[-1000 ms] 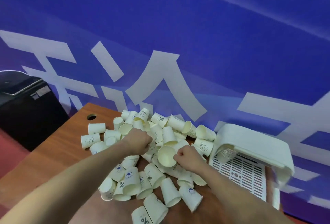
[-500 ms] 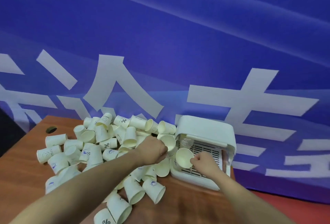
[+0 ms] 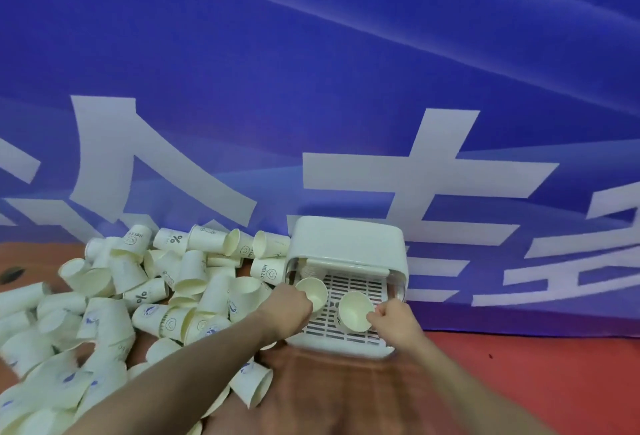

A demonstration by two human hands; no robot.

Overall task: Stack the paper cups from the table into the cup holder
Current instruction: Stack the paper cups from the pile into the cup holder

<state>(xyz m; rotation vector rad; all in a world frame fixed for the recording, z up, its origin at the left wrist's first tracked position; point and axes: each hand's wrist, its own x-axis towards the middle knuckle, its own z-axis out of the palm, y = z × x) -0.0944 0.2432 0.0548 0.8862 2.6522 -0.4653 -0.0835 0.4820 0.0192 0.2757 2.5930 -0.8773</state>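
While loose paper cups (image 3: 145, 296) are lying heaped on the table (image 3: 346, 396), both hands are working over the white cup holder (image 3: 346, 247): left hand (image 3: 287, 310) clamping one cup (image 3: 311, 290), right hand (image 3: 394, 322) pinching another cup (image 3: 353, 311) above its slotted tray.

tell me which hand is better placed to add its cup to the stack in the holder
Probably the left hand. Its cup sits just in front of the stack under the holder's cover, while the right hand holds its cup further out over the grid.
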